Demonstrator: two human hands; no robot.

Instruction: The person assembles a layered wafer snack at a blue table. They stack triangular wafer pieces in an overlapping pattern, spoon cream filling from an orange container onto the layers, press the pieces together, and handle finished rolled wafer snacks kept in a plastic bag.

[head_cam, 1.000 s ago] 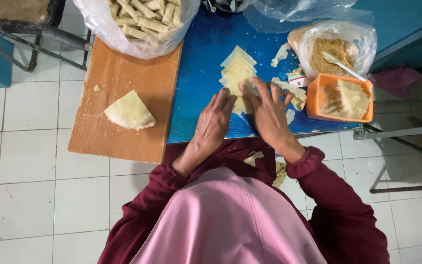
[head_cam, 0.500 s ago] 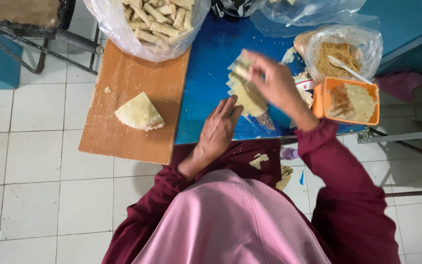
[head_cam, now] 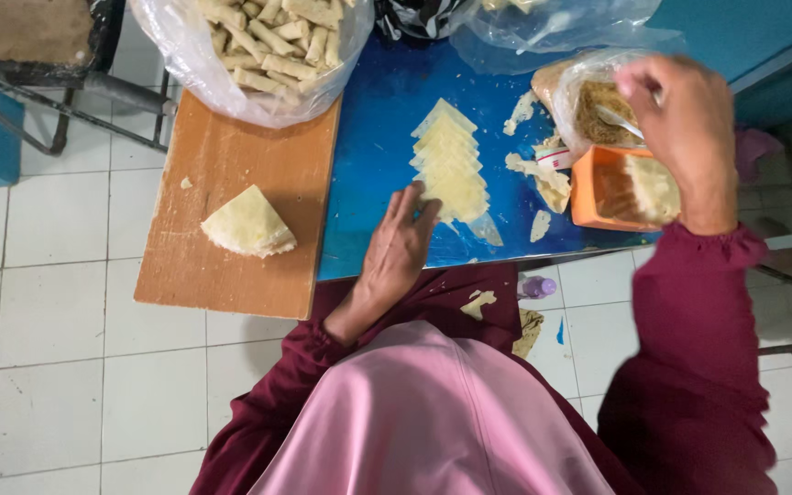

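- The right hand [head_cam: 685,128] reaches over the clear bag of brown filling [head_cam: 598,105], its grip curled at the handle of a spoon [head_cam: 618,119]; whether the fingers pinch it cannot be told.
- The left hand [head_cam: 401,247] lies flat, fingers spread, touching the fanned row of pale triangular wrappers [head_cam: 451,165] on the blue tabletop [head_cam: 378,119].
- An orange tub [head_cam: 611,188] sits just beside the filling bag.
- A folded wrapper stack [head_cam: 247,223] rests on the wooden board [head_cam: 231,165], below a bag of finished rolls [head_cam: 268,46].
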